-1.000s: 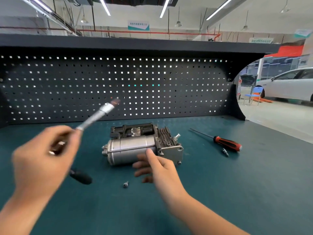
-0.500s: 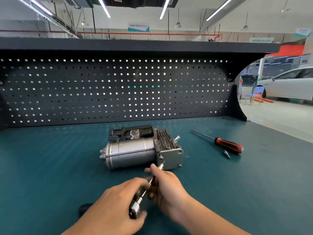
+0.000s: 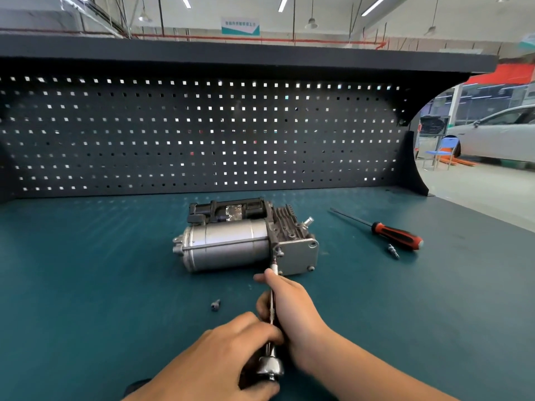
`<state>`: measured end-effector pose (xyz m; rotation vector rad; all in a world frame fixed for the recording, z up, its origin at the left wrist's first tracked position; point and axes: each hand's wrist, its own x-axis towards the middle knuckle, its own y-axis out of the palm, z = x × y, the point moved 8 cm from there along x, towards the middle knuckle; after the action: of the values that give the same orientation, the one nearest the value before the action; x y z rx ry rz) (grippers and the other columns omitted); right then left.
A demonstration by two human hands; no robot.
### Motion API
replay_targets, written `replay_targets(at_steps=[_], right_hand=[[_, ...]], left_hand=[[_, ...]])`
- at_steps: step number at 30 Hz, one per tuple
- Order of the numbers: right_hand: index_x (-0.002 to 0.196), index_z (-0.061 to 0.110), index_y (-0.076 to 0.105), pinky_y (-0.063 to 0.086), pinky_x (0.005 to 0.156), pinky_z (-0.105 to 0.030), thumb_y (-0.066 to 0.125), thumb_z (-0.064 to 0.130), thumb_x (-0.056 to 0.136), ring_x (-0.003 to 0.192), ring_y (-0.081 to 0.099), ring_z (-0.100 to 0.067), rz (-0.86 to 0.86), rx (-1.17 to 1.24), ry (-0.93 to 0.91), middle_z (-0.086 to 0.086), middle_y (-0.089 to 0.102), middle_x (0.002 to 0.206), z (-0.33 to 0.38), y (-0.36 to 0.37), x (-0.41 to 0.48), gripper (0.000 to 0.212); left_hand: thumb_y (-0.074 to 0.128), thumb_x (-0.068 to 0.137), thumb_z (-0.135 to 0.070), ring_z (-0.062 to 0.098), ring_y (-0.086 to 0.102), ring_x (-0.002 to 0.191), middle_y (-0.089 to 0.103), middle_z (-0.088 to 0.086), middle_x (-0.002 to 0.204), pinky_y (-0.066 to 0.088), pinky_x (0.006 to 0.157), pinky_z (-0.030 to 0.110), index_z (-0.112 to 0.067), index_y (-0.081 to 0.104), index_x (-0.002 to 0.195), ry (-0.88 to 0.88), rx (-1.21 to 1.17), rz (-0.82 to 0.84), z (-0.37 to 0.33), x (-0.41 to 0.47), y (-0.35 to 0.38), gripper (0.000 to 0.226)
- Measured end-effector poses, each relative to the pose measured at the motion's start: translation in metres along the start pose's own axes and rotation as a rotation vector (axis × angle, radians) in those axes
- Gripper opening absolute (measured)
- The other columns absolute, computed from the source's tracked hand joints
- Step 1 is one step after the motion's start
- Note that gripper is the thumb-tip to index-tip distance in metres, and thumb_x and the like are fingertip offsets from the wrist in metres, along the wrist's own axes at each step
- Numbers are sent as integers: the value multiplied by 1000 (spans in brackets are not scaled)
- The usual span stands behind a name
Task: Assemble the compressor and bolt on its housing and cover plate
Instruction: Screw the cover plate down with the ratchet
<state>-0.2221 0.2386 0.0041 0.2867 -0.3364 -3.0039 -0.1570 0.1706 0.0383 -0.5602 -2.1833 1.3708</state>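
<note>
Teal bench top (image 3: 86, 270), closed at the back by a black pegboard (image 3: 173, 134) with square holes that let light through. A dark shelf (image 3: 231, 57) overhangs the board. On the bench's right part lies a screwdriver (image 3: 396, 235), red-and-black handle to the right, shaft pointing back-left. A small metal bit (image 3: 393, 251) lies just beside the handle. Past the bench's right end stand a white car (image 3: 498, 134) and a blue chair (image 3: 440, 151). Overhead are strip lights (image 3: 283, 2), a sign (image 3: 240, 26) and a red pipe (image 3: 260, 39).
</note>
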Motion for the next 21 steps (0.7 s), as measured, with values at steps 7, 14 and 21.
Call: replay_targets(at_steps=[7, 14, 21], right_hand=[[87, 11, 50, 28, 38, -18, 39, 25, 97, 33, 35, -13, -67, 3, 53, 0, 42, 37, -5, -7, 2, 20], [85, 12, 49, 28, 42, -22, 39, 27, 97, 33, 36, -12, -65, -36, 74, 1, 42, 37, -4, -7, 5, 21], [93, 12, 51, 28, 40, -19, 38, 25, 97, 34, 35, -13, -70, -32, 45, 1, 42, 37, -2, -8, 5, 18]], left_hand=[[42, 65, -59, -8, 48, 97, 31, -41, 108, 40, 86, 15, -59, 23, 111, 1, 3, -51, -1, 0, -2, 50], [47, 71, -52, -11, 46, 90, 32, -36, 113, 38, 81, 10, -58, 19, 115, 30, -18, -71, 1, 0, -1, 52], [44, 70, -57, -10, 45, 91, 34, -39, 109, 39, 84, 14, -61, 21, 110, 21, 13, -48, 4, 1, 1, 46]])
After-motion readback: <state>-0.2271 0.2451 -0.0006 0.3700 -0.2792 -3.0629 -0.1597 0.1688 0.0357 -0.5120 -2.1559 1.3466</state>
